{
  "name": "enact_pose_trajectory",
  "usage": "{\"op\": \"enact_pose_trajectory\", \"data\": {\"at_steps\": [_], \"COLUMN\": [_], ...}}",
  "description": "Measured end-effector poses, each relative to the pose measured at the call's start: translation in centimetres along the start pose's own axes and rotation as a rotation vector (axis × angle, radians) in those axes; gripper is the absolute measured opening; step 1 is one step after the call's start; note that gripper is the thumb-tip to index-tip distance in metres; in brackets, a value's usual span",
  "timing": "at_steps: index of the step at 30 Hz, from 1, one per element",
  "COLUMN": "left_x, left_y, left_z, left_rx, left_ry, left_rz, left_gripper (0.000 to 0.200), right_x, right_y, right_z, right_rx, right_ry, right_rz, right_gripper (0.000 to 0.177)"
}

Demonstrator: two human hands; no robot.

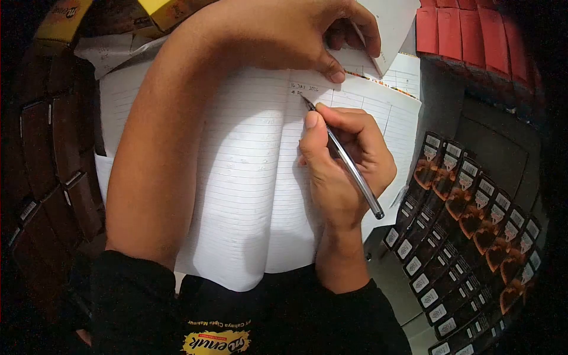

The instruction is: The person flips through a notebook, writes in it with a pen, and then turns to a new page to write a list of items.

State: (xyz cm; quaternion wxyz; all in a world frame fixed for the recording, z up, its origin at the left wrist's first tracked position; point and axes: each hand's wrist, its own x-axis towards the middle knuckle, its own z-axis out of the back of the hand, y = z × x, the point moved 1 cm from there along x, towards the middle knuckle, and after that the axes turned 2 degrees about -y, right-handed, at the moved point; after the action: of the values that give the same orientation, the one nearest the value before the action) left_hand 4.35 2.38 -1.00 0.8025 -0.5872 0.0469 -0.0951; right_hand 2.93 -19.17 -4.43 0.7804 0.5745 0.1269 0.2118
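Note:
An open lined notebook (pixel 236 195) lies in front of me, its right page ruled with vertical lines. Between the thumb and fingers of my right hand (pixel 349 160) is a black ballpoint pen (pixel 355 168), its tip touching the right page just under a handwritten date. My left forearm crosses the left page. At the top, my left hand (pixel 313 35) curls its fingers around the edge of a white card or booklet (pixel 390 29), while its thumb rests at the notebook's top edge. Part of that grip is hidden behind the hand.
Red packs (pixel 473 35) stand in rows at the top right. Dark printed boxes (pixel 467 236) line the right side, and brown boxes (pixel 47 160) the left. Yellow boxes (pixel 65 18) and a crumpled paper (pixel 109 53) are at the top left.

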Motion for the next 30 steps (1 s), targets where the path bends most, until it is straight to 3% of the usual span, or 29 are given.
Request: {"op": "enact_pose_trajectory", "data": {"at_steps": [6, 13, 16, 18, 25, 30], "left_x": [-0.2, 0.2, 0.6, 0.1, 1.0, -0.1], "left_y": [-1.1, 0.6, 2.0, 0.0, 1.9, -0.6], "left_z": [-0.3, -0.3, -0.5, -0.3, -0.6, -0.4], "left_rx": [0.125, 0.116, -0.096, 0.075, 0.046, 0.102], "left_ry": [-0.035, -0.041, -0.007, -0.032, -0.042, -0.048], "left_rz": [0.092, 0.009, -0.052, 0.010, 0.065, 0.050], "left_gripper": [0.052, 0.053, 0.053, 0.052, 0.052, 0.053], "right_x": [-0.1, -0.2, -0.1, -0.2, -0.2, -0.3], "right_y": [-0.2, -0.2, -0.1, -0.1, -0.2, -0.2], "right_z": [0.0, -0.1, 0.0, -0.1, -0.1, -0.3], "right_rx": [-0.038, -0.021, -0.065, -0.036, 0.023, 0.043], "right_ry": [0.012, 0.002, 0.007, -0.008, -0.046, -0.068], "right_rz": [0.063, 0.030, 0.073, 0.070, -0.035, -0.034], "right_gripper": [0.012, 0.012, 0.012, 0.011, 0.015, 0.015]}}
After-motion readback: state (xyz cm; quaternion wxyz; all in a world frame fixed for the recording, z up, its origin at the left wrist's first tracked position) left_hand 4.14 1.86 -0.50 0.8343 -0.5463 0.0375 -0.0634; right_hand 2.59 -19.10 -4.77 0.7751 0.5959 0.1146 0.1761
